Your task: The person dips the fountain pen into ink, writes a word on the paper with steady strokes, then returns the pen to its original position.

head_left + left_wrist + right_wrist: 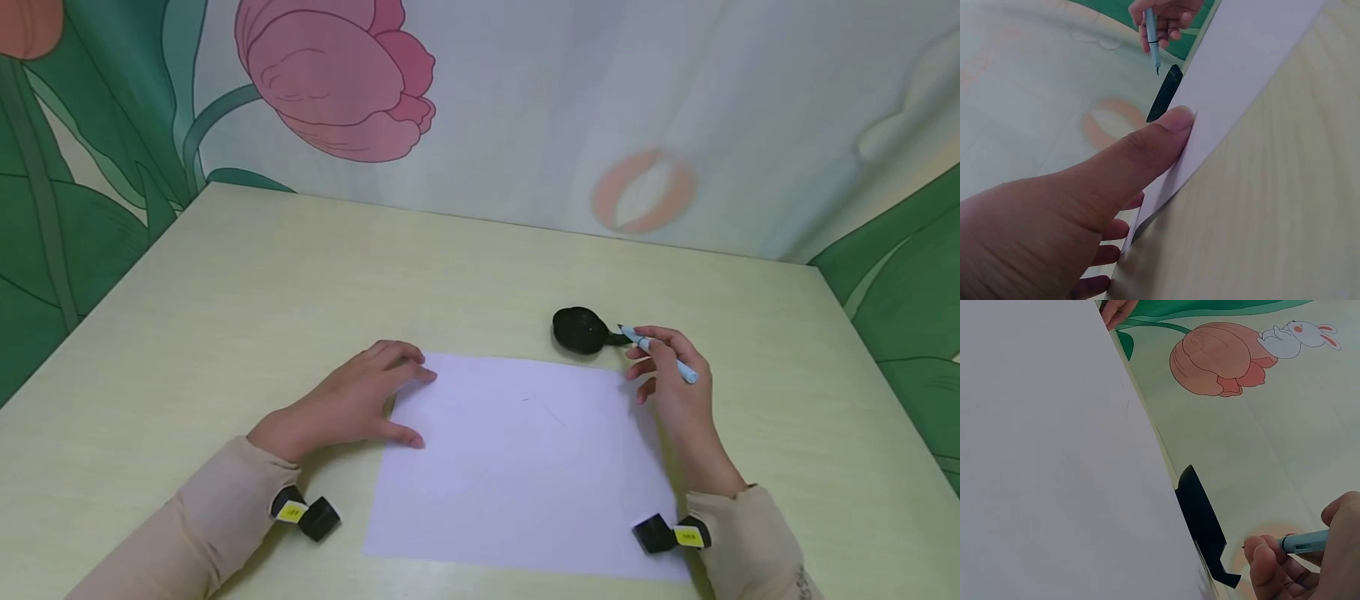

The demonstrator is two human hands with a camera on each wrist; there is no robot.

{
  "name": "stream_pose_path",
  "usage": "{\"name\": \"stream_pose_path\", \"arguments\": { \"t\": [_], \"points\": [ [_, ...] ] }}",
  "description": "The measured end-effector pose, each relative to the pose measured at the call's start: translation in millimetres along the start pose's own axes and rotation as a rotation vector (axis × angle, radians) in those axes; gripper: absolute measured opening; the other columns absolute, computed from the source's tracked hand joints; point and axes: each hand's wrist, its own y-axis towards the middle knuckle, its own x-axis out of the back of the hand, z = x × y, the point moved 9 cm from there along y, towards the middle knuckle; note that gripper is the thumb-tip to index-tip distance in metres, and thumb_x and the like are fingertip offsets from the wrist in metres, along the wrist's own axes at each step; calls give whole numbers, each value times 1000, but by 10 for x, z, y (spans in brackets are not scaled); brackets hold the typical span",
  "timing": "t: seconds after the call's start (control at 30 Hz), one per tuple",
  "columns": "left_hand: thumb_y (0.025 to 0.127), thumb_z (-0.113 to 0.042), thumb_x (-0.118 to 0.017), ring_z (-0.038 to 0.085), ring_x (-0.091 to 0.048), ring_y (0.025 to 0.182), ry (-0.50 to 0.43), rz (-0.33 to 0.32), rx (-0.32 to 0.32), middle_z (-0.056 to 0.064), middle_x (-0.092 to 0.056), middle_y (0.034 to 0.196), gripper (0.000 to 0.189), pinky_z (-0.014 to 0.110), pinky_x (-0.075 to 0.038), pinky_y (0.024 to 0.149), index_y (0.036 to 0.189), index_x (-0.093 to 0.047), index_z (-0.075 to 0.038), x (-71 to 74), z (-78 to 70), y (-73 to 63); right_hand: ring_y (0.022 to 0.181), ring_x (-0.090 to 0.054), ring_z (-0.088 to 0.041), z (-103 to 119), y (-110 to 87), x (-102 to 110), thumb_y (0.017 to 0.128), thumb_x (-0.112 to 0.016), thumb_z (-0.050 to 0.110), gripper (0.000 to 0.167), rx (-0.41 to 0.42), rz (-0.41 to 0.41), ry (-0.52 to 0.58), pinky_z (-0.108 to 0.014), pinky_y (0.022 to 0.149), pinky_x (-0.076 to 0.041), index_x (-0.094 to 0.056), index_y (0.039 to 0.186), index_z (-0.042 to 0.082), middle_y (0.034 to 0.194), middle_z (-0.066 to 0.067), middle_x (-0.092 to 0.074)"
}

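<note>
A white sheet of paper (517,475) lies on the table with a few faint pen strokes near its upper middle. My left hand (360,400) rests at the sheet's upper left edge; in the left wrist view its thumb (1175,119) touches the paper. Above the sheet's upper right corner, my right hand (675,375) pinches a light blue pen (663,356), its dark tip uncovered and pointing up and left. The tip is close to the handle of a small black pan-shaped object (580,331), which sits just beyond the paper's far edge.
The pale wooden table (300,275) extends around the sheet on all sides. Behind it hangs a curtain (510,108) printed with flowers and leaves. Small black wrist devices (318,518) with yellow labels are worn on both sleeves.
</note>
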Motion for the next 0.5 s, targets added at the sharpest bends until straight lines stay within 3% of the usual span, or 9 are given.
{"name": "stream_pose_path", "arguments": {
  "t": [0.23, 0.5],
  "points": [
    [66, -53, -82, 24, -42, 130, -3, 3, 5, 5, -50, 134, 76, 43, -40, 107, 129, -60, -16, -6, 2, 12, 54, -60, -9, -33, -2, 74, 96, -49, 11, 12, 15, -67, -12, -21, 41, -45, -55, 106, 12, 75, 4, -64],
    [66, -53, -82, 25, -41, 131, -4, 7, 14, 6, -50, 134, 76, 44, -39, 108, 129, -60, -16, -14, 6, 10, 55, -61, -10, -82, 3, 94, 92, -59, 9, 20, 46, -70, -36, -20, 41, -46, -63, 111, 5, 79, 0, -68]
  ]
}}
